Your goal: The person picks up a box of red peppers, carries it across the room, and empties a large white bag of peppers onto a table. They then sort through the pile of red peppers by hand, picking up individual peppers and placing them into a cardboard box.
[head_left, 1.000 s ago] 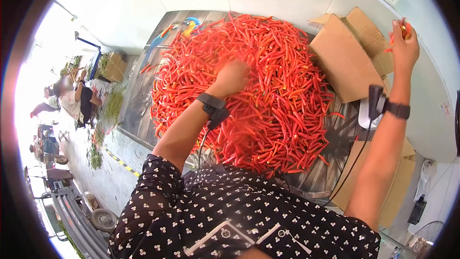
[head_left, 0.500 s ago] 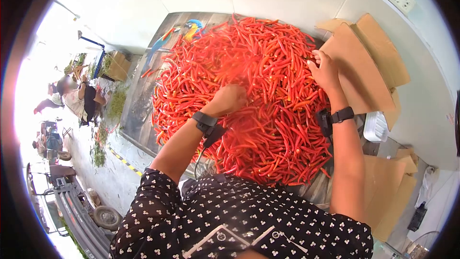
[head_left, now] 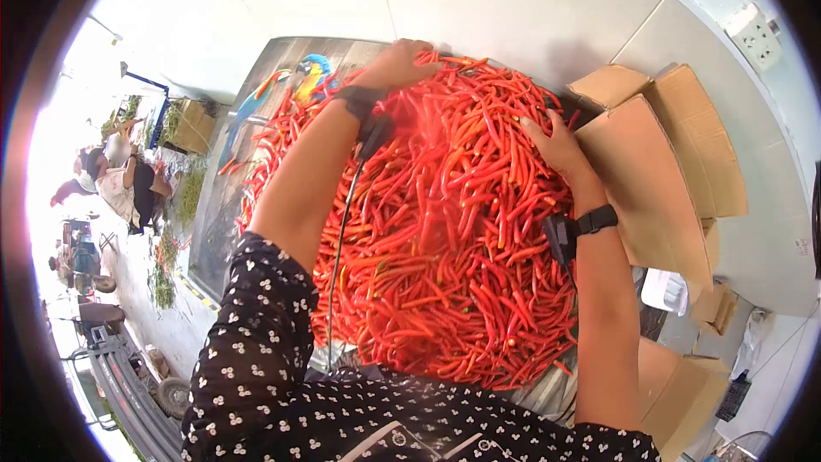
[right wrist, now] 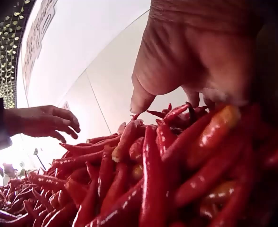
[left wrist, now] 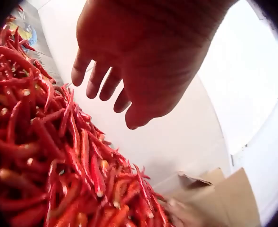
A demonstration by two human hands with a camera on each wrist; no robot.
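Observation:
A large heap of red chili peppers covers most of the table. At its far edge, my left hand hovers close over the peppers; the left wrist view shows that palm with fingers extended and nothing in it. My right hand is at the heap's right side, thumb and fingers spread. Seen from the right wrist, the right hand reaches down over the top peppers, its fingertips partly hidden behind them. Black cameras are strapped to both wrists.
An opened cardboard box stands right of the heap against the wall. Below it lie a white plastic tray and more cardboard. The table's bare left side shows wood grain and a parrot print. Another person sits far left.
My left hand has moved from mid-heap to the far edge and opened out. The right hand, holding peppers over by the box a second ago, has come back to the heap's right side, emptied.

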